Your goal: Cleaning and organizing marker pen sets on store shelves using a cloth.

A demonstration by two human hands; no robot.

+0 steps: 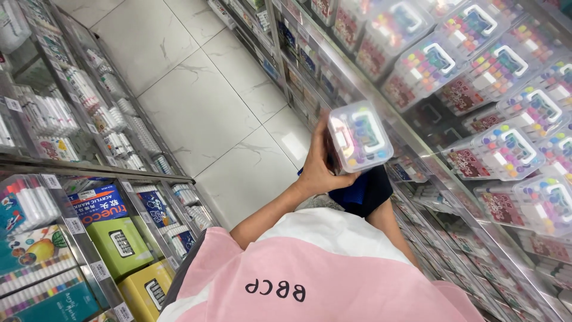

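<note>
Your left hand (pixel 314 170) is wrapped around a clear plastic case of coloured markers (pixel 359 136), fingers curled along its near side and the thumb up against its edge, so the hand is closed on the case. You hold it up in front of your chest, lid facing you, with the white handle on top and the rows of coloured marker caps showing through the plastic. Your right hand cannot be seen; only the right forearm (pixel 398 232) shows, running up behind a dark blue thing (pixel 364 192) just under the case, so you cannot tell whether that hand is open or closed.

The case sits level with the shelf on your right (pixel 417 149), near it but apart from it. That shelf carries many more marker cases of the same kind (pixel 494 71), stacked in rows with their lids outward. On your left another shelf (pixel 77 170) holds white marker sets and boxed sets, among them a green box (pixel 119 244) and a yellow box (pixel 146 289) low down. Between the shelves runs a white marble-patterned tile floor (pixel 196 107). Your pink and white shirt (pixel 310 274) fills the bottom of the view
</note>
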